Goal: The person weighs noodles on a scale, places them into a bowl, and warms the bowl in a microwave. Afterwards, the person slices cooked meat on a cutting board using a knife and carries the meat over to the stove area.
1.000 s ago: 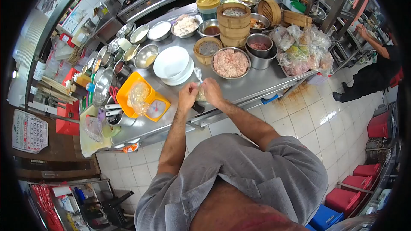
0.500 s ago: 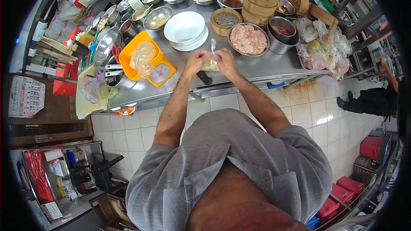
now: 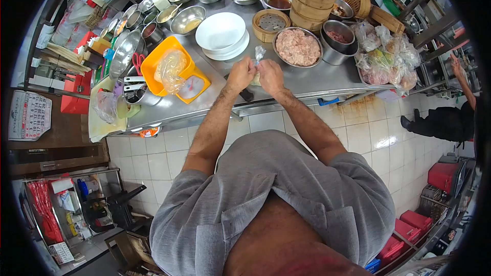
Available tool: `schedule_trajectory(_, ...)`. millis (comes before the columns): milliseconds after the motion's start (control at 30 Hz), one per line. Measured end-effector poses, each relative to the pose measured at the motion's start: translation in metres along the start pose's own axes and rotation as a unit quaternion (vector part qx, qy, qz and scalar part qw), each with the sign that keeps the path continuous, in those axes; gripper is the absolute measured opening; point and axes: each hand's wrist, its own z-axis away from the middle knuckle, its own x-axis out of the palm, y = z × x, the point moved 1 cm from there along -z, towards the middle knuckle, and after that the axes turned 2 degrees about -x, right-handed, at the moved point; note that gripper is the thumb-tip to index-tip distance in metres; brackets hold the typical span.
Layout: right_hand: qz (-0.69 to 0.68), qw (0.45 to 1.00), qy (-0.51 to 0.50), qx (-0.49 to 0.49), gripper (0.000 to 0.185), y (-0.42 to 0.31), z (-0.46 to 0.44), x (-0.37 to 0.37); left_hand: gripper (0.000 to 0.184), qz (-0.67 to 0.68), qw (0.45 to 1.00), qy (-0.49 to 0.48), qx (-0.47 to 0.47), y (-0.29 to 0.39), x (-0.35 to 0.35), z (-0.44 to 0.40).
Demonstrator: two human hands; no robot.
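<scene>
My left hand point(image 3: 241, 76) and my right hand point(image 3: 270, 76) are close together over the front of the steel table, both closed on a small clear plastic bag point(image 3: 260, 52). The bag's gathered top sticks up beyond my fingers. Between my hands a bit of its pale yellowish filling shows; the rest is covered by them. A dark handle point(image 3: 246, 95), perhaps of a knife, lies by my left wrist near the table edge. Ahead of my hands stand stacked white bowls and plates point(image 3: 221, 31) and a metal bowl of minced meat point(image 3: 298, 47).
An orange kitchen scale point(image 3: 200, 90) with a bagged item in its pan stands at left. Bamboo steamers point(image 3: 313, 1) rise behind the meat. Filled plastic bags point(image 3: 386, 53) sit on a tray at right. Another person's arm point(image 3: 460, 74) shows at far right.
Both hands have turned and closed more tightly around the bag, shifting slightly towards me. More of the bag's filling is now covered by my hands.
</scene>
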Motion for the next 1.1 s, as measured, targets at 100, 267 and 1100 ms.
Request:
schedule_trajectory(100,0.006,1.0,-0.016,0.01,0.008,-0.004,0.002,-0.002,0.011,-0.021,0.999,0.026,-0.009,-0.005,0.01,-0.002)
schedule_trajectory(267,-0.001,1.0,-0.028,-0.011,0.007,-0.002,0.004,0.002,0.015,-0.086,0.992,0.087,0.007,-0.021,0.012,-0.014)
schedule_trajectory(1100,0.103,0.949,-0.268,-0.128,0.031,-0.038,-0.021,-0.073,0.012,0.005,0.999,0.045,0.03,0.022,-0.025,0.002)
